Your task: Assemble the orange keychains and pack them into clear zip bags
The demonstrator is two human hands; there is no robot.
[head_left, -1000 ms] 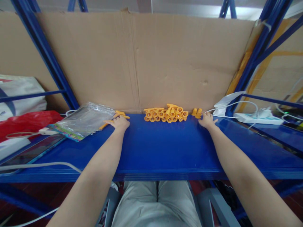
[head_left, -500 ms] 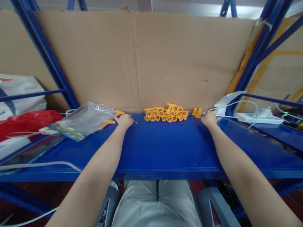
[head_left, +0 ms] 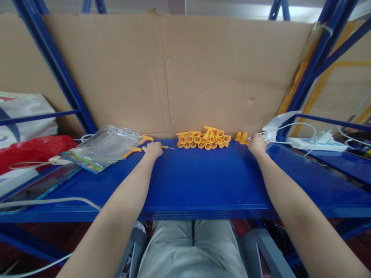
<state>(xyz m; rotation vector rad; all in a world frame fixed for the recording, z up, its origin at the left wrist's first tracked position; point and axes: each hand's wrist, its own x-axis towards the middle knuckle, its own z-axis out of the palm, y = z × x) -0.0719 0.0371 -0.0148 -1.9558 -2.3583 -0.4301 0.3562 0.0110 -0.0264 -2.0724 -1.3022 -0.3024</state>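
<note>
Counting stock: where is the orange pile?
Head view: the orange pile sits back-centre on the blue shelf, against the cardboard, between left hand and right hand.

We see a glossy blue painted metal shelf (head_left: 203,181), matt creased cardboard (head_left: 203,73) behind it, smooth orange plastic pieces (head_left: 203,139), and a shiny clear plastic bag (head_left: 101,148).
</note>
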